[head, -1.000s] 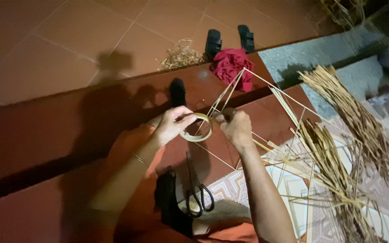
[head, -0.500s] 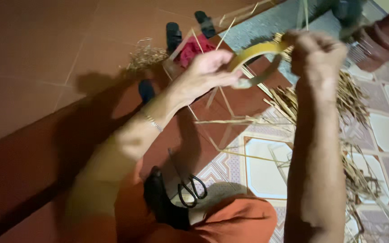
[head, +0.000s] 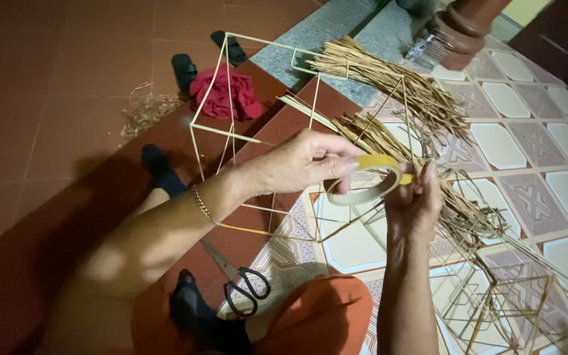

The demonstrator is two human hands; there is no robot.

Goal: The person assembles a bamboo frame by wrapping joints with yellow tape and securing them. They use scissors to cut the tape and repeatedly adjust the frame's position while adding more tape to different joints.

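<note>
My left hand (head: 307,163) holds a roll of yellowish tape (head: 369,180) by its ring. My right hand (head: 414,200) pinches the tape's free end at the roll's right side. Both hands are over a frame of thin bamboo sticks (head: 231,131) that rests on the floor in front of me. A thin bracelet is on my left wrist.
Black-handled scissors (head: 239,281) lie on the floor by my knee. Bundles of dry straw and split sticks (head: 396,98) spread to the right. A red cloth (head: 225,92) and dark sandals (head: 184,68) lie farther back. Another stick frame (head: 507,302) sits at lower right.
My view has tilted and my hands have come back down from a raised position. The tape roll is now held lower, over the stick frame.
</note>
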